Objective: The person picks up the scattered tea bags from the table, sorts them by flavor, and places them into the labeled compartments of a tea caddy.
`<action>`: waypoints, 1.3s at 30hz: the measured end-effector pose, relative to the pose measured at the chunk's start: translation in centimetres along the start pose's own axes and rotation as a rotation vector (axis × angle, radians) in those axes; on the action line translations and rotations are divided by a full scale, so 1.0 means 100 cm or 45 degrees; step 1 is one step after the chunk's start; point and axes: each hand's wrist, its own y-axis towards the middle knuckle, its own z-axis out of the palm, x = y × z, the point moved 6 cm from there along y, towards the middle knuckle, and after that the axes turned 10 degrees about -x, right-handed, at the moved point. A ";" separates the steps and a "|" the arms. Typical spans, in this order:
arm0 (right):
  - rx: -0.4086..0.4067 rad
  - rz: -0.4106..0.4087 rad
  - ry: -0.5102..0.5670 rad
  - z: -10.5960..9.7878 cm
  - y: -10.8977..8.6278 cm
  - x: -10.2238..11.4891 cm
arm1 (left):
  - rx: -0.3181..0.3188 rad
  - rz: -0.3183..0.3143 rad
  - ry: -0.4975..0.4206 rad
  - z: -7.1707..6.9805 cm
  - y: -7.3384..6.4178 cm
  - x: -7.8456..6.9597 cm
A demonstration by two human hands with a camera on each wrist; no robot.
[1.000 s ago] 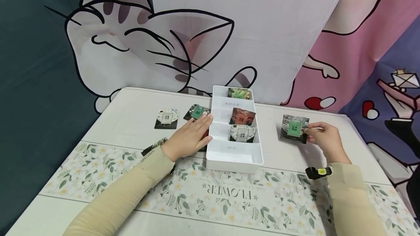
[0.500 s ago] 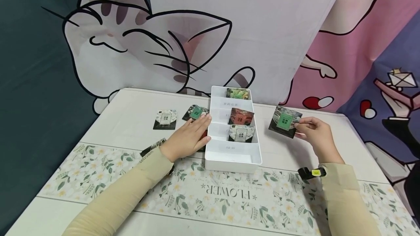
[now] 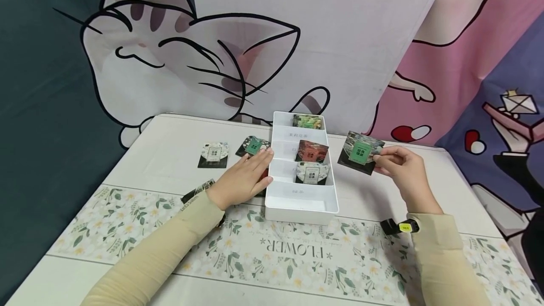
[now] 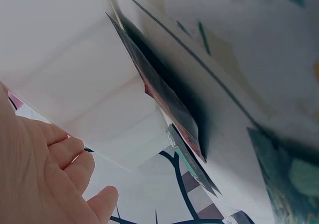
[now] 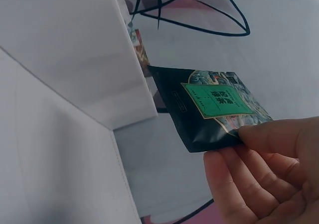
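Observation:
My right hand (image 3: 401,169) pinches a tea sachet (image 3: 359,152) with a green label between thumb and fingers, off the table, just right of the white divided box (image 3: 301,216). In the right wrist view the sachet (image 5: 214,109) is tilted, its printed face showing. With straight fingers my left hand (image 3: 242,181) touches the box's left rim. The left wrist view has that hand (image 4: 55,169) beside the box wall. Inside the box stand a yellow-green sachet (image 3: 308,121) at the back, a red sachet (image 3: 312,151) and a white-and-black sachet (image 3: 312,173), each in its own compartment.
Left of the box lie a white-and-black sachet (image 3: 214,155) and a green-labelled sachet (image 3: 253,145). A red sachet (image 3: 264,174) is mostly hidden by my left hand. Another dark sachet (image 3: 198,190) is partly covered by my left forearm. A printed cloth hangs behind the table.
My right hand has carried the green-labelled sachet left and upward, closer to the box, and the sachet has tilted. My left hand stays at the box's left rim.

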 end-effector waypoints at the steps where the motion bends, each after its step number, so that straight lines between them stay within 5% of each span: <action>1: 0.001 -0.002 0.000 0.002 -0.001 0.001 | -0.001 0.002 0.000 0.000 0.000 0.000; 28: 0.216 -0.138 0.088 0.054 -0.028 0.015 | 0.014 -0.006 -0.005 0.001 0.001 0.001; 39: 0.346 -0.129 -0.015 0.077 -0.044 0.007 | 0.005 -0.006 -0.013 0.001 0.000 0.001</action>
